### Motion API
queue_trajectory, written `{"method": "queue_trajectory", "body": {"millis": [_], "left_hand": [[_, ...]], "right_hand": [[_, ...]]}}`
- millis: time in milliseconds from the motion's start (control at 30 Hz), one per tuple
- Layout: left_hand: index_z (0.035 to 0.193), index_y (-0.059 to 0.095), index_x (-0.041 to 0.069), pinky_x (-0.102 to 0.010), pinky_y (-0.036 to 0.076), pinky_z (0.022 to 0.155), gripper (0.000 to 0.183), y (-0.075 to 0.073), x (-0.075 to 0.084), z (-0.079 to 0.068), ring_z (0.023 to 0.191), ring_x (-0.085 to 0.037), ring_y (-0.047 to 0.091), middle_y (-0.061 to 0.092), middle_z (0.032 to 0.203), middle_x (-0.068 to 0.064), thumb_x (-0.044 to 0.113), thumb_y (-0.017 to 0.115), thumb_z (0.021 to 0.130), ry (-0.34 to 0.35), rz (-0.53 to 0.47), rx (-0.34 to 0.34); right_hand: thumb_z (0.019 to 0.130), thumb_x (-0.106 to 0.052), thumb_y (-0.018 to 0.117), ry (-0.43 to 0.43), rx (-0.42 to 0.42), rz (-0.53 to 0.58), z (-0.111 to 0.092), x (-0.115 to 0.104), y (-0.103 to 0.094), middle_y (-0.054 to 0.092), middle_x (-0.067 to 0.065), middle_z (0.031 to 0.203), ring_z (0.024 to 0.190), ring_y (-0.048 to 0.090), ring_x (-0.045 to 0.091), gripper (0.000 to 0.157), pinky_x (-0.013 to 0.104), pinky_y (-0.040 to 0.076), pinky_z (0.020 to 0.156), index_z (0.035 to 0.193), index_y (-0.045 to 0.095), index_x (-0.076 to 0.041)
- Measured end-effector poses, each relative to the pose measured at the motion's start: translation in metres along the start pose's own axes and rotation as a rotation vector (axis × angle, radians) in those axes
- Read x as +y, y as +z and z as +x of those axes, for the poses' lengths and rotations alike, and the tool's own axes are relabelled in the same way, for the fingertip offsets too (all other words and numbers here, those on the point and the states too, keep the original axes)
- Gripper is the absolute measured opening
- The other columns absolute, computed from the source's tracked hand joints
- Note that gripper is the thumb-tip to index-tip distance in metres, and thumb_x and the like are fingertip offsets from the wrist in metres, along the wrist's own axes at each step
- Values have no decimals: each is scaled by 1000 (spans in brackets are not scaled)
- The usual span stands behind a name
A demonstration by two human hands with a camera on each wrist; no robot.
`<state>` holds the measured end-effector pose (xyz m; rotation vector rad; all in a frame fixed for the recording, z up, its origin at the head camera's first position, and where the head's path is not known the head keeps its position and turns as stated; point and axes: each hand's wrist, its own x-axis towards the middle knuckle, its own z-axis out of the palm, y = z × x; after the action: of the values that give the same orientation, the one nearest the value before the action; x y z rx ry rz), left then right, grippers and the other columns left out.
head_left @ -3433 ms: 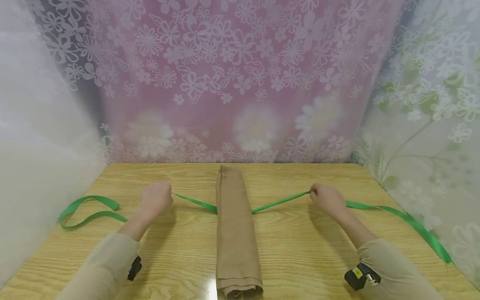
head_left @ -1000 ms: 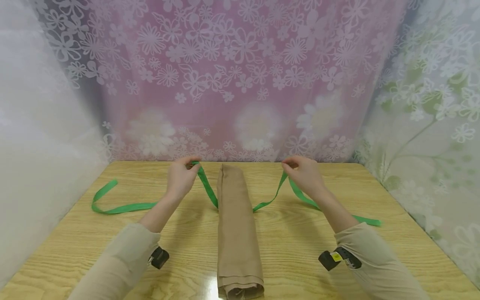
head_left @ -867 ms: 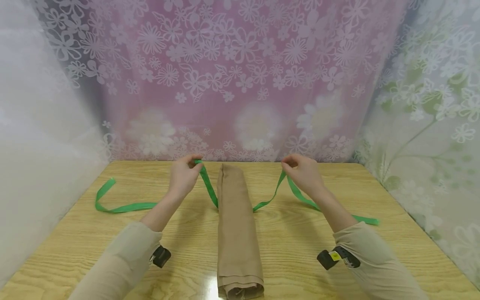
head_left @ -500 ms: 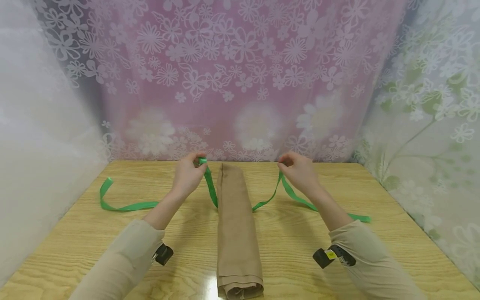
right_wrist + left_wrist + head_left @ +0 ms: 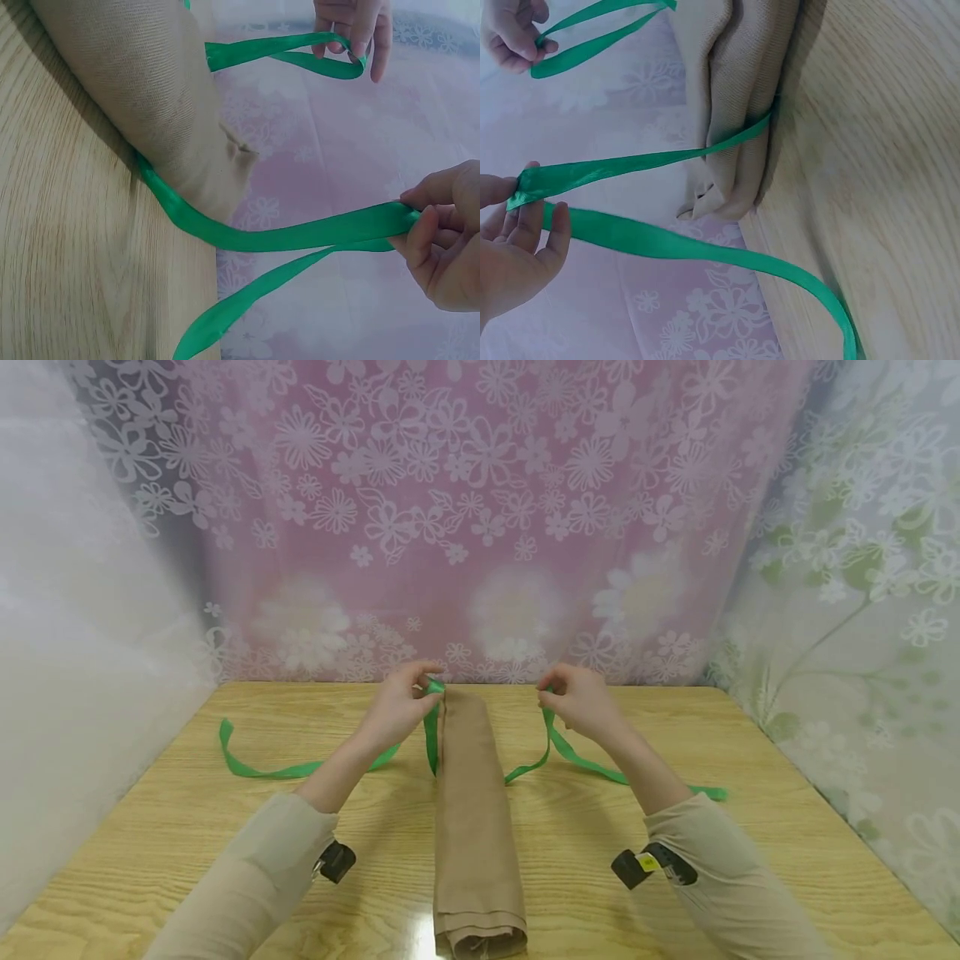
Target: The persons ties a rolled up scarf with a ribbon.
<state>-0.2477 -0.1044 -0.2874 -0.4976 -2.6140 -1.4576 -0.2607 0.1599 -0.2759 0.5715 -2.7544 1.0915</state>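
A rolled bundle of brown cloth (image 5: 477,827) lies lengthwise on the table, pointing away from me. Beneath it passes a green ribbon (image 5: 645,161), whose two ends come up on either side. My left hand (image 5: 397,706) pinches the ribbon between thumb and fingers, raised by the far left edge of the cloth; its tail trails leftward over the wood. On the other side, my right hand (image 5: 581,702) pinches the ribbon's right part (image 5: 300,232), also lifted, with a tail lying out to the right. The stretch under the cloth is hidden.
The wood-grain table (image 5: 172,860) reaches back to a pink flowered curtain (image 5: 465,527). Pale patterned sheets hang along the left (image 5: 90,610) and right sides. A small black camera (image 5: 337,862) is strapped to each wrist.
From wide apart and low with the ribbon pulled out sideways, both hands have risen and come inward over the cloth. The ribbon tails have been drawn in with them; the cloth stays put.
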Motion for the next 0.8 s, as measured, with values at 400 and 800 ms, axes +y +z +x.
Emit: {"method": "queue_trajectory", "body": {"millis": [400,800], "left_hand": [[128,51,8,-34,50,77,37,12,16,8,97,-25,58,57,106,-10,8,56,91,29,61,-73],[126,53,8,-31,51,66,34,21,21,13,83,-23,61,59,101,-8,6,55,91,43,68,-132]], "right_hand": [[89,-4,54,40,-157,66,8,-7,13,64,15,83,68,65,28,18,36,54,63,105,57,4],[84,2,58,-31,-273,-4,7,-12,32,65,14,87,72,64,25,24,30,52,64,108,56,4]]}}
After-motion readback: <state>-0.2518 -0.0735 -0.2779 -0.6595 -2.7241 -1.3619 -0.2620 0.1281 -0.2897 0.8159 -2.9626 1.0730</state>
